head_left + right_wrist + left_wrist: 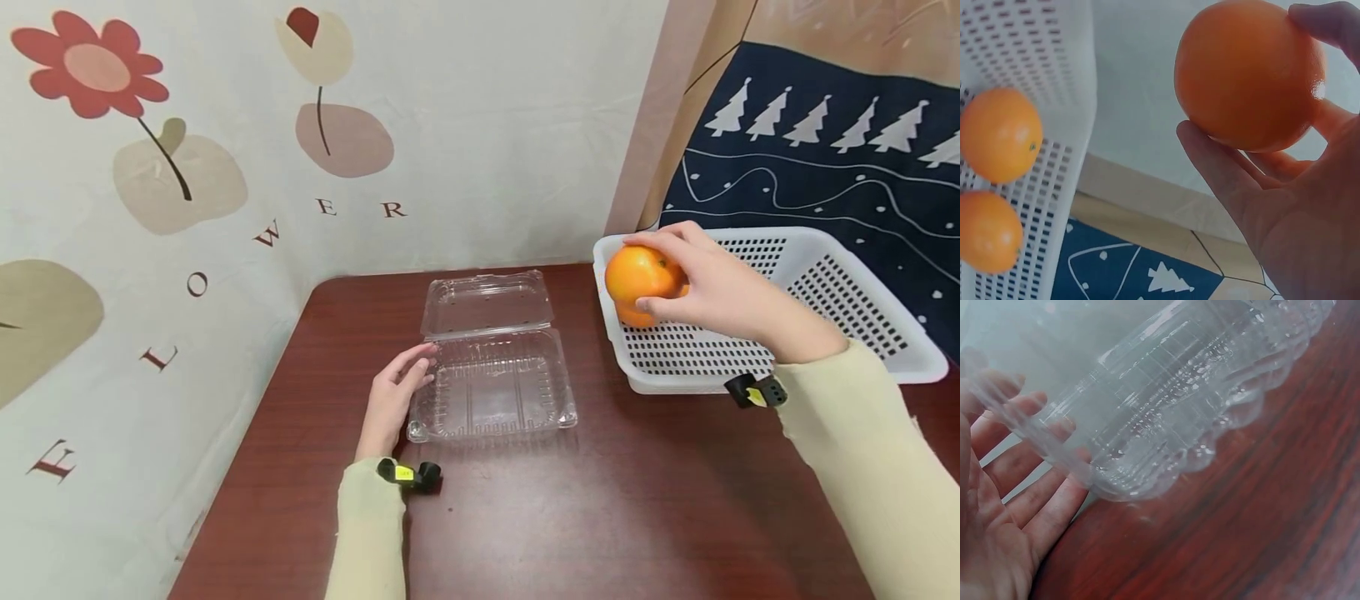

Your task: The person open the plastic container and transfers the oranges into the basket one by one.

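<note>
Over the left end of the white plastic basket point(862, 237), my right hand point(712, 287) holds up an orange point(641, 271) between thumb and fingers. The right wrist view shows that orange point(1247, 75) held above the basket's rim, with two more oranges point(1000, 134) inside. In the head view these are mostly hidden behind the hand and the held fruit. My left hand point(393, 396) rests at the left side of a clear hinged plastic container point(495, 387), its lid point(487, 304) folded back. In the left wrist view, its loosely extended fingers point(1041, 494) lie along the container's side.
Both stand on a dark red-brown table point(525, 517). A wall covering point(465, 125) printed with flowers and letters runs behind and along the left. Dark blue cloth point(810, 167) with white trees hangs behind the basket.
</note>
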The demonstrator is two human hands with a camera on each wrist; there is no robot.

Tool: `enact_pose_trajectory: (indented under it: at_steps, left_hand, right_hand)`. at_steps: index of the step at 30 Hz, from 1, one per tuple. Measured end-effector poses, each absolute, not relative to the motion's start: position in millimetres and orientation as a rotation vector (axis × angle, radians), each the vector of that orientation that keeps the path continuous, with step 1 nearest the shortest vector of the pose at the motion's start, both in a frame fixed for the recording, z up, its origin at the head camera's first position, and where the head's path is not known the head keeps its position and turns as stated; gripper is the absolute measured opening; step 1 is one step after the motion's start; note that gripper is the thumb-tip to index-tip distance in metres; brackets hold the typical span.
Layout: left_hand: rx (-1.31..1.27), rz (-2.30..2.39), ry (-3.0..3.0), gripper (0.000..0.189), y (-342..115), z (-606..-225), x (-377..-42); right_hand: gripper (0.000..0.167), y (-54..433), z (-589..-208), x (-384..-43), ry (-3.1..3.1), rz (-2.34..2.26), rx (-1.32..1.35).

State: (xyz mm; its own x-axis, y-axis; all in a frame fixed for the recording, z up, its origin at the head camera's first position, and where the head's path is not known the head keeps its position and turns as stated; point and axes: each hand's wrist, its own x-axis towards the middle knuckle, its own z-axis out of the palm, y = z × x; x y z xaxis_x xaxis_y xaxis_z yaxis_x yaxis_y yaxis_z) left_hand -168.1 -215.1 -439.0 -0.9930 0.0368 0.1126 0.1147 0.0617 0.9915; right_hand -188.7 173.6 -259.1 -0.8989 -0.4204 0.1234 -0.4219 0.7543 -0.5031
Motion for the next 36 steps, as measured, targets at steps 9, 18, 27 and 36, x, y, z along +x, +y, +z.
enact_pose_trajectory:
  at_steps: [9, 18, 27, 36]
  left_hand:
    - [-0.129, -2.107, -2.242, 0.033, -219.1, -453.6, -173.6]
    - [-0.107, -2.096, -2.255, 0.031, -219.1, -454.8, -173.6]
    - [-0.129, -2.086, -2.279, 0.03, -222.3, -454.0, -175.8]
    - [-0.187, -2.088, -2.273, 0.028, -223.9, -455.5, -180.6]
  right_hand:
    - [0.063, 182.2, -252.5, -196.2, -3.03, 0.783, 0.646]
    - [0.064, 196.0, -254.7, -212.1, -3.113, 0.898, 0.651]
    - [0.064, 201.7, -258.0, -226.4, -3.194, 0.814, 0.64]
    - [0.065, 197.9, -259.1, -231.0, -3.246, 0.746, 0.631]
